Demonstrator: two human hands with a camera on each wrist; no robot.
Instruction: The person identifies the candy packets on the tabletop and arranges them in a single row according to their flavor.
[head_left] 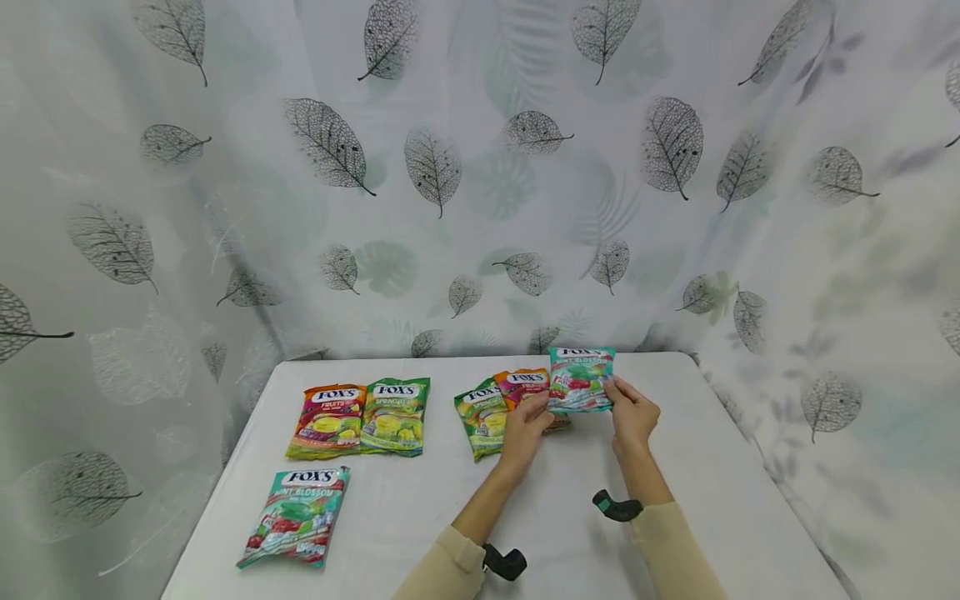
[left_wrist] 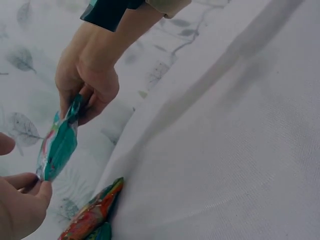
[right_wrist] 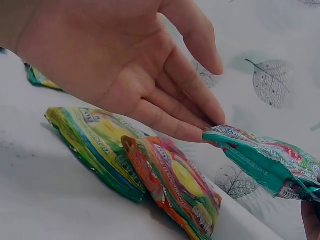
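Held packet: teal foil candy packet (head_left: 581,380) lifted above the far right of the white-clothed table (head_left: 720,492)
Left hand (head_left: 525,429): fingers nearly straight; tips touch the packet's left edge
Right hand (head_left: 632,417): pinches its right edge
Beneath: orange candy packet (head_left: 529,386) overlapping a green one (head_left: 483,414)
Far left: an orange-and-green pair (head_left: 360,419); another teal packet (head_left: 296,517) nearer
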